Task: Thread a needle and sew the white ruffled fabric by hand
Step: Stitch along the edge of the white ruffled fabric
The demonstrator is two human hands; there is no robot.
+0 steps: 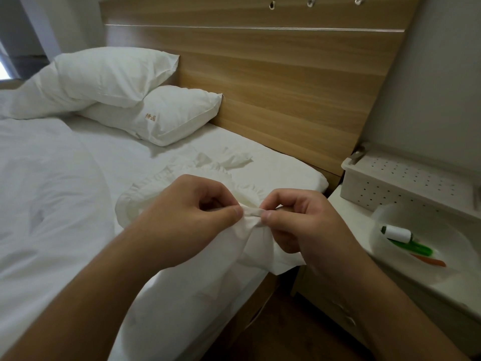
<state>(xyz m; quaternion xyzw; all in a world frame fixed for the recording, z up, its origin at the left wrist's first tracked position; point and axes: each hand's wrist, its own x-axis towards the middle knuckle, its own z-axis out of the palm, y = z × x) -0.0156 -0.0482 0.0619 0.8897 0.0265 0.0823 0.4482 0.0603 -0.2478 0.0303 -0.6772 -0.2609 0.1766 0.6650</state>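
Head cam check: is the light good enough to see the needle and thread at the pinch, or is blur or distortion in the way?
Head view: dim, soft light, white ruffled fabric low in contrast; left hand and right hand pinch one fold, no needle or thread discernible there; wide-angle bending tilts the headboard; bowl slightly soft.

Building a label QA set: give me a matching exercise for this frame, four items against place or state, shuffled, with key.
Items:
1. white ruffled fabric
2. spool of white thread
3. perforated box
4. pillow with orange characters

Places or states:
A. lying in the clear bowl on the nightstand
B. pinched between the left hand and right hand
C. under another pillow, by the headboard
D. at the back of the nightstand, behind the bowl

Pairs: 1-B, 2-A, 3-D, 4-C
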